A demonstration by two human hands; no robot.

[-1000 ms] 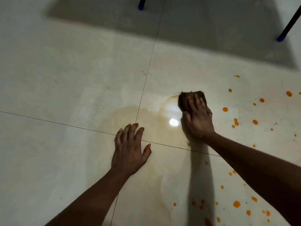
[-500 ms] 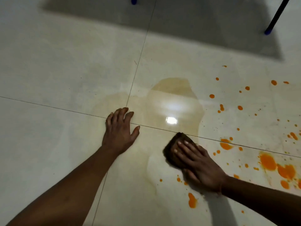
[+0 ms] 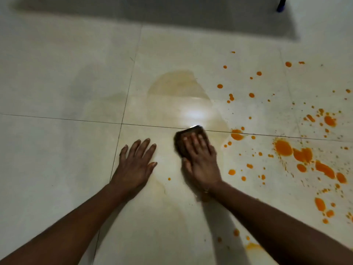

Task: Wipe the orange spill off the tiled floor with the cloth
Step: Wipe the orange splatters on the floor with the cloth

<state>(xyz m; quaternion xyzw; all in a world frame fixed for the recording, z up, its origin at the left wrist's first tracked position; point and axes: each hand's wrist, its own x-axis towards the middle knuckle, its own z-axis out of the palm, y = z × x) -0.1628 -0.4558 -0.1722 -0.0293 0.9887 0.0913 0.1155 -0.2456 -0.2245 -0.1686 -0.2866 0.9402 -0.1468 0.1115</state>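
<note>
My right hand (image 3: 200, 161) lies flat on a dark brown cloth (image 3: 189, 133) and presses it onto the pale tiled floor (image 3: 57, 73), just below a grout line. Most of the cloth is hidden under my fingers. My left hand (image 3: 136, 163) rests palm down on the floor to the left of the cloth, fingers spread, holding nothing. Orange spill (image 3: 284, 148) in blots and small drops covers the tiles to the right of the cloth. A pale yellowish wet smear (image 3: 177, 92) spreads above the cloth.
A dark blue furniture leg (image 3: 281, 4) stands at the top right, with a broad shadow (image 3: 152, 12) across the top of the floor. More orange drops (image 3: 321, 204) lie at the lower right near my right forearm.
My right hand has dragged the cloth from the far end of the smear back toward me, then a little up to the grout line. My left hand stays planted on the floor.
</note>
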